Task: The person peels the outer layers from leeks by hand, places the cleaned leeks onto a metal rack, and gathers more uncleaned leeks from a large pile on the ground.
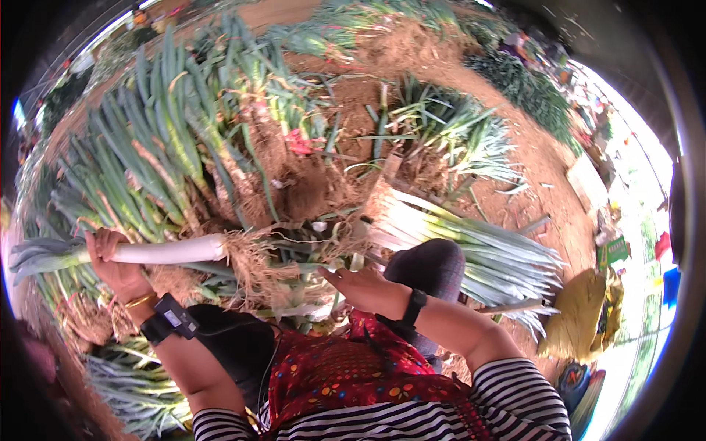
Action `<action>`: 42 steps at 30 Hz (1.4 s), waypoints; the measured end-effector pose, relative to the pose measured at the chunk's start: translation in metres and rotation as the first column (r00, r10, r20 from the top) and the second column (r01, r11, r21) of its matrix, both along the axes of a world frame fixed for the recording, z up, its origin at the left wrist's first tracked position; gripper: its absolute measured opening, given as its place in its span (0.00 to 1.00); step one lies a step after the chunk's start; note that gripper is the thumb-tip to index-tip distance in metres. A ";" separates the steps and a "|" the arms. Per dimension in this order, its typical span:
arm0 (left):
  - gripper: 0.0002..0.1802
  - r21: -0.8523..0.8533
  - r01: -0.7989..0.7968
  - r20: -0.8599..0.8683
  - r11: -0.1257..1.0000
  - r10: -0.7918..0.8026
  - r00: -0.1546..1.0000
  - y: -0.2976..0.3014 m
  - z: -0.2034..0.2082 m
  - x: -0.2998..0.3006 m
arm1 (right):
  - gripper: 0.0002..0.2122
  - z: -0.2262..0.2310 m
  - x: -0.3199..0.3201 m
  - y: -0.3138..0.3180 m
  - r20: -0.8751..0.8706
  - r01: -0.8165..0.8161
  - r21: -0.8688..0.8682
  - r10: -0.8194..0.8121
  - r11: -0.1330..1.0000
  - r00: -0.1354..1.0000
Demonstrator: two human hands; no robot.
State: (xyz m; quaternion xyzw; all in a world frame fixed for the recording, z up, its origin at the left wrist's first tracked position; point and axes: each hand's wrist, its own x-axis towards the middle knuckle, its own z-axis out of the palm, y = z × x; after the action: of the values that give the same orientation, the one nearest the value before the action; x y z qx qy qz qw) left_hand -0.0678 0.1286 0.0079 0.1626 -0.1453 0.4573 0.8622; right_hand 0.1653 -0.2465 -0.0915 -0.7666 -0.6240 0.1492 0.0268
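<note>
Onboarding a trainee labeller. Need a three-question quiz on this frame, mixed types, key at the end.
1. Which hand has its fingers wrapped around a leek?
2. True or false: that leek's roots point toward the person's left.
3. What pattern is on the person's sleeves? A: dots; B: stripes; C: checks.

Key:
1. The left hand.
2. False: they point to the right.
3. B.

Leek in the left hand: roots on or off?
On: the leek gripped by the left hand shows a bushy tangle of brownish roots at its white end.
</note>
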 end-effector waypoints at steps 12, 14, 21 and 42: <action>0.10 0.328 0.504 -0.377 0.799 -0.378 0.846 -0.119 0.113 0.227 | 0.08 0.249 0.167 -0.219 0.185 0.209 0.794 -0.555 0.570 0.811; 0.03 0.357 0.610 -0.516 0.708 -0.394 0.760 -0.165 0.121 0.271 | 0.10 0.301 0.166 -0.253 0.295 0.103 0.896 -0.754 0.431 0.588; 0.11 0.596 0.802 -0.799 -0.029 0.071 0.597 -0.323 0.112 0.392 | 0.41 0.331 0.157 -0.234 0.948 -0.124 0.307 -0.314 0.944 -0.044; 0.21 0.644 0.278 -0.051 -0.713 0.322 0.945 -0.378 -0.248 0.504 | 0.19 0.023 0.301 -0.349 0.618 0.662 0.405 -0.722 0.631 0.311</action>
State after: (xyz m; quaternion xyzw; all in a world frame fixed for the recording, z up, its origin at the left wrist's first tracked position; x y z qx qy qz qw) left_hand 0.4365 -0.2489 -0.2405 0.9319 -0.3276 0.0236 0.1537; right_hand 0.4664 -0.5955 -0.0680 -0.9458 -0.1931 -0.2225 -0.1364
